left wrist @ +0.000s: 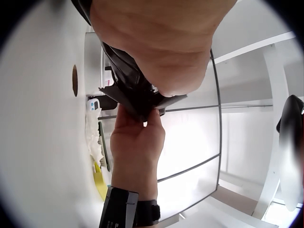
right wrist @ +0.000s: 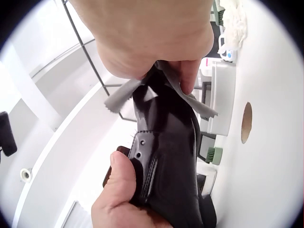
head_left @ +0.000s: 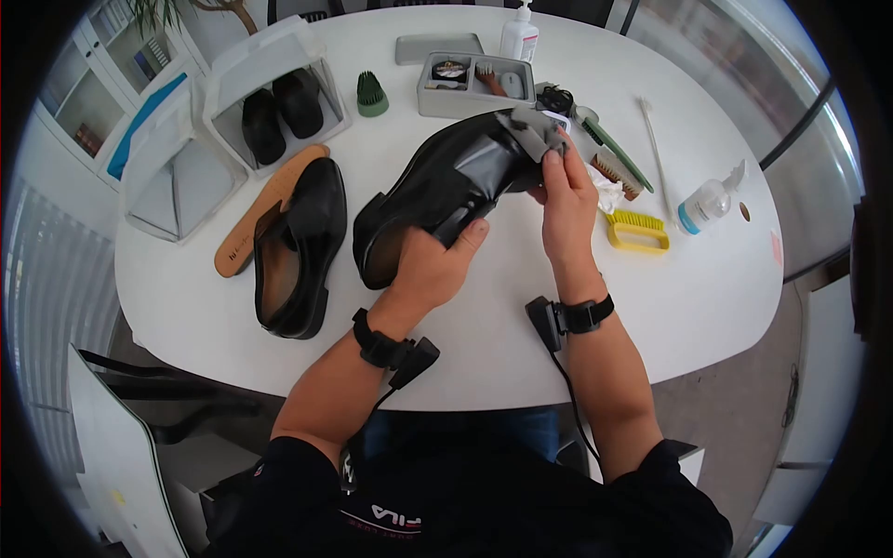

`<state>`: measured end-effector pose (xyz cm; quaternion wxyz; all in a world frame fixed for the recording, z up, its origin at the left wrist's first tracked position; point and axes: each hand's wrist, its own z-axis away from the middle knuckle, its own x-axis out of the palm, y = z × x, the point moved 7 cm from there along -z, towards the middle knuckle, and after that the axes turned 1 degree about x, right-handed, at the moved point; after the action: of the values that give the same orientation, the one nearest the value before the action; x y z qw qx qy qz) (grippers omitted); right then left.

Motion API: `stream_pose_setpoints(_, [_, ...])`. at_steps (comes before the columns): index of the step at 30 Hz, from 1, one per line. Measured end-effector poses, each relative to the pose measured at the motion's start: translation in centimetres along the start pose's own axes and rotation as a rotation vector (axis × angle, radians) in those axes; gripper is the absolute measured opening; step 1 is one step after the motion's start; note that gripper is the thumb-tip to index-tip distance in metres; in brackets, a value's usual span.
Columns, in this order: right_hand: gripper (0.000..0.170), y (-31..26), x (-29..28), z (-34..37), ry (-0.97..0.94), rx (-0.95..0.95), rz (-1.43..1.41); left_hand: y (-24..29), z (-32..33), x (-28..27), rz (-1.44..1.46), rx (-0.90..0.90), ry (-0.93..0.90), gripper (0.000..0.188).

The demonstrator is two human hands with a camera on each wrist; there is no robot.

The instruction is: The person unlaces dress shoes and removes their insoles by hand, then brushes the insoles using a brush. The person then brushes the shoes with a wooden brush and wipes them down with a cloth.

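Observation:
A glossy black leather shoe (head_left: pixel 433 172) is held over the white table, toe pointing away to the right. My left hand (head_left: pixel 433 265) grips it at the opening, fingers inside and thumb (right wrist: pixel 122 175) on the outer side near the lace holes. At the toe my right hand (head_left: pixel 569 200) pinches a grey cloth (head_left: pixel 532 139), which wraps over the tip; in the right wrist view its zigzag-cut ends stick out on both sides. The matching black shoe (head_left: pixel 321 200) stands on the table to the left, beside a tan insole (head_left: pixel 240 244).
White boxes stand at the back left, one holding dark shoes (head_left: pixel 263 130). A grey case (head_left: pixel 446 102) with a tin and small brush sits behind, near a green brush (head_left: pixel 371 96) and pump bottle (head_left: pixel 521 37). At right are a yellow brush (head_left: pixel 640 234) and clear bottle (head_left: pixel 707 206).

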<state>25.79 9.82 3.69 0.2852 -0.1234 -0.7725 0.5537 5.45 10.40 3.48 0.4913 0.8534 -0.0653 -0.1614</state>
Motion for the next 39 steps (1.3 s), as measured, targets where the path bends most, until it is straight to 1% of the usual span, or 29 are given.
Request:
stream_pose_setpoints(1, [0.039, 0.0, -0.3, 0.2, 0.003, -0.009, -0.014, 0.7, -0.2, -0.2, 0.078, 0.019, -0.004, 0.029])
stream_pose_setpoints(3, [0.031, 1.3, -0.2, 0.4, -0.190, 0.001, 0.288, 1.2, -0.3, -0.7, 0.202, 0.057, 0.031, 0.027])
stream_pose_setpoints(4, [0.028, 4.0, -0.6, 0.3, -0.251, 0.026, 0.579, 1.3, -0.3, -1.1, 0.336, 0.085, 0.072, 0.026])
stream_pose_setpoints(5, [0.028, 2.8, 1.2, 1.7, -0.249, -0.108, 0.464, 0.9, -0.5, -1.2, 0.464, 0.078, 0.074, 0.036])
stream_pose_setpoints(6, [0.028, 1.5, 3.0, 3.4, -0.250, -0.240, 0.348, 0.6, -0.6, -1.4, 0.454, 0.086, 0.071, 0.036])
stream_pose_setpoints(7, [0.028, 1.2, 3.3, 4.1, -0.251, -0.243, 0.336, 0.3, -0.8, -1.8, 0.708, -0.004, 0.114, 0.042])
stream_pose_setpoints(8, [0.026, 2.2, 4.4, 4.9, -0.382, -0.124, 0.433, -0.2, -0.9, -2.2, 0.960, -0.097, 0.160, 0.049])
stream_pose_setpoints(9, [0.024, 3.3, 5.4, 5.8, -0.515, -0.002, 0.529, -0.9, -1.2, -2.9, 1.026, -0.137, 0.126, 0.058])
stream_pose_setpoints(10, [0.024, 3.2, 5.8, 6.1, -0.524, -0.001, 0.521, -1.2, -1.5, -3.6, 1.017, -0.136, 0.134, 0.058])
stream_pose_setpoints(12, [0.022, 2.5, 6.0, 6.4, -0.503, -0.063, 0.502, -1.8, -2.3, -3.8, 1.370, -0.185, 0.058, 0.057])
stream_pose_setpoints(13, [0.022, 2.7, 6.0, 6.3, -0.511, -0.063, 0.499, -2.8, -2.3, -4.0, 1.380, -0.249, 0.176, 0.057])
stream_pose_setpoints(15, [0.019, 1.3, 5.6, 6.0, -0.410, -0.325, 0.657, -4.9, -2.3, -4.0, 1.410, -0.301, 0.206, 0.056])
stream_pose_setpoints(16, [0.019, 1.2, 5.5, 5.9, -0.413, -0.323, 0.656, -5.2, -2.3, -3.7, 1.444, -0.355, 0.227, 0.054])
stream_pose_setpoints(17, [0.017, 0.3, 5.5, 5.9, -0.369, -0.454, 0.749, -5.4, -2.2, -3.7, 1.377, -0.367, 0.251, 0.052])
stream_pose_setpoints(18, [0.016, -0.7, 5.6, 6.0, -0.323, -0.583, 0.840, -5.4, -2.2, -3.3, 1.378, -0.373, 0.254, 0.052])
stream_pose_setpoints(19, [0.016, -0.7, 5.7, 5.8, -0.326, -0.575, 0.843, -5.1, -2.4, -3.2, 1.279, -0.354, 0.251, 0.051])
stream_pose_setpoints(21, [0.017, -1.6, 6.1, 6.8, -0.336, -0.731, 0.841, -4.7, -1.9, -2.3, 1.148, -0.392, 0.187, 0.048])
stream_pose_setpoints(22, [0.017, -1.9, 6.2, 7.2, -0.348, -0.712, 0.847, -5.4, -1.5, -2.3, 1.151, -0.411, 0.200, 0.048])
stream_pose_setpoints(24, [0.020, -2.4, 7.6, 8.4, -0.590, -0.664, 0.741, -7.1, -1.1, -1.5, 1.229, -0.557, 0.073, 0.050])
stream_pose_setpoints(25, [0.023, -2.5, 8.0, 9.0, -0.673, -0.686, 0.751, -7.4, -1.1, -1.5, 1.173, -0.595, 0.086, 0.051])
stream_pose_setpoints(26, [0.023, -2.6, 8.0, 9.0, -0.679, -0.675, 0.752, -7.5, -1.0, -1.5, 1.176, -0.604, 0.093, 0.051])
stream_pose_setpoints(28, [0.020, -3.0, 8.0, 9.1, -0.641, -0.777, 0.904, -7.4, -1.1, -1.0, 1.092, -0.604, 0.015, 0.051])
stream_pose_setpoints(29, [0.020, -2.7, 7.8, 8.5, -0.639, -0.766, 0.913, -7.2, -0.7, 0.0, 1.249, -0.656, -0.069, 0.050])
stream_pose_setpoints(31, [0.018, -2.7, 5.6, 6.0, -0.307, -0.746, 1.016, -7.2, 0.0, 0.7, 1.165, -0.650, -0.061, 0.050])
stream_pose_setpoints(32, [0.018, -2.6, 5.2, 5.5, -0.307, -0.742, 1.026, -7.2, 0.1, 0.8, 1.075, -0.627, -0.048, 0.051])
stream_pose_setpoints(34, [0.019, -2.7, 3.8, 4.2, -0.207, -0.619, 0.951, -7.3, 0.3, 1.5, 1.136, -0.661, -0.083, 0.051])
stream_pose_setpoints(36, [0.019, -2.8, 4.3, 4.9, -0.243, -0.635, 0.866, -7.7, 0.3, 1.3, 1.083, -0.658, -0.048, 0.054])
stream_pose_setpoints(38, [0.021, -3.2, 6.4, 6.8, -0.605, -0.638, 0.826, -7.1, -0.2, 1.4, 1.166, -0.645, -0.095, 0.057])
stream_pose_setpoints(39, [0.024, -3.4, 6.9, 7.5, -0.715, -0.594, 0.844, -6.6, -0.4, 1.5, 1.248, -0.634, -0.146, 0.059])
